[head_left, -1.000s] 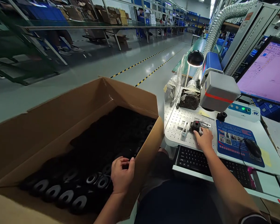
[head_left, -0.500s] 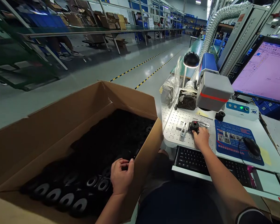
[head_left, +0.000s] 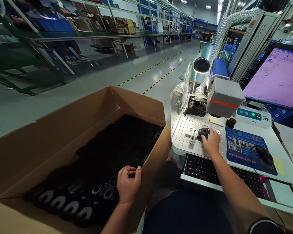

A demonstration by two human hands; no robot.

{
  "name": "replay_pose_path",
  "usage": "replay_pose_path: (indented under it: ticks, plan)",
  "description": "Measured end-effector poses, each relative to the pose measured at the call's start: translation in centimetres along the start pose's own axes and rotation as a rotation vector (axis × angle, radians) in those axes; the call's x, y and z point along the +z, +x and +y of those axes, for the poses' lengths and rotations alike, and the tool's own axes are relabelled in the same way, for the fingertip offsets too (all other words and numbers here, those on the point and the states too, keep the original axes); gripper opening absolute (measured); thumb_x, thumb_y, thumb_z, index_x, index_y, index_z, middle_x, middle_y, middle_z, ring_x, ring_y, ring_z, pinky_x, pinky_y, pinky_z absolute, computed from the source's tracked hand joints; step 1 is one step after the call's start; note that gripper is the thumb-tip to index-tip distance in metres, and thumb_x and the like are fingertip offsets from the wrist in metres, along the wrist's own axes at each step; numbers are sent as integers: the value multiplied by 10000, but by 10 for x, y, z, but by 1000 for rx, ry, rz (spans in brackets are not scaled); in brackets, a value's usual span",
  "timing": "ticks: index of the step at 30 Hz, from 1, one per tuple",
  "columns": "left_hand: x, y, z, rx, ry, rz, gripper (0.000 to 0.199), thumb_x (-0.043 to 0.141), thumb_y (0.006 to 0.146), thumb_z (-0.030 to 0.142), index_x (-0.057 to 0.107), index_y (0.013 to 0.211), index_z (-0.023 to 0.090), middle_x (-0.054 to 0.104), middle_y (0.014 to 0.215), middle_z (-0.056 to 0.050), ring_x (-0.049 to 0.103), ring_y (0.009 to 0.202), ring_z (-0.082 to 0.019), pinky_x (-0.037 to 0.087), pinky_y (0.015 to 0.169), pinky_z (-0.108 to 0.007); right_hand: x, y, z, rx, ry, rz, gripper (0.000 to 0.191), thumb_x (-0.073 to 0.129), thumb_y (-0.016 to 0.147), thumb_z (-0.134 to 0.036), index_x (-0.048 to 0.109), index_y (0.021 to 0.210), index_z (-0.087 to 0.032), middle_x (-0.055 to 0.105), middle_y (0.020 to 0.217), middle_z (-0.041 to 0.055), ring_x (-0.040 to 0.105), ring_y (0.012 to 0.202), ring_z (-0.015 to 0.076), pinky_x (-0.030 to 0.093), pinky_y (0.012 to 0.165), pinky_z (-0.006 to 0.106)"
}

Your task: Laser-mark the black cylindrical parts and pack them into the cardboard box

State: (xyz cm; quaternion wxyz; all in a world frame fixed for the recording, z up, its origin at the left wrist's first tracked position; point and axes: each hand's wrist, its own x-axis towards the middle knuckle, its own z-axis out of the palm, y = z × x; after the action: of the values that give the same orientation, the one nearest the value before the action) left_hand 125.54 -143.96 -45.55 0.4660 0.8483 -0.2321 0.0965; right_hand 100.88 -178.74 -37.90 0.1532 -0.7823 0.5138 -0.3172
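My right hand (head_left: 212, 143) grips a black round part (head_left: 204, 131) with thumb and fingers. The part sits against a small metal fixture (head_left: 192, 136) on the perforated plate (head_left: 182, 136), and a red light spot shows on its top. My left hand (head_left: 128, 183) is over the near right side of a cardboard box (head_left: 63, 113), its fingers curled toward the thumb. Whatever is between those fingers, if anything, cannot be made out. Many black cylindrical parts (head_left: 84, 213), some with pale ring-shaped ends, lie inside the box.
Over the plate hangs a grey laser-like head (head_left: 224, 97). Nearby are a fan (head_left: 196, 107), a lamp (head_left: 201, 65), another black part (head_left: 230, 123), a mouse (head_left: 264, 154) on a blue mat (head_left: 246, 146), a keyboard (head_left: 202, 167) and a monitor (head_left: 278, 74). Long benches (head_left: 92, 36) stand beyond the aisle.
My right fingers have shifted slightly up and over the black part at the fixture. The left hand keeps its curled pose at the box. The whole view has moved slightly.
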Motion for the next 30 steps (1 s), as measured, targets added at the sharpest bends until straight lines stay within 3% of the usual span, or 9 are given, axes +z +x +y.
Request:
replay_pose_path:
  ticks: [6,15,22,30]
  plan:
    - [1,0,0,-19,-1,-1,294,647,858,540,548,802,268,630,871,-91,664,1114,-352,533,920,-490,4,-2,-1,-62,-15,-2,510,469,978,-460,696,1347,-191,642,1399,176,487,1316,379,353,1105,568]
    - [1,0,-1,-25,7,-7,309,650,854,552,551,806,264,639,905,-95,670,1062,-335,539,894,-475,6,-1,-3,-95,-63,-16,463,518,966,-382,709,1342,-191,643,1392,169,486,1291,371,348,1095,555]
    - [1,1,0,-12,11,-2,313,641,856,557,540,813,265,639,905,-99,671,1035,-327,538,894,-469,5,-2,-3,-98,-49,31,524,552,968,-429,642,1405,-153,630,1415,194,479,1320,380,344,1123,570]
    - [1,0,2,0,16,-3,308,638,871,550,550,823,259,636,884,-92,661,1081,-323,526,910,-449,11,-1,3,-143,-77,29,420,531,986,-364,673,1328,-166,635,1381,190,498,1289,368,379,1084,560]
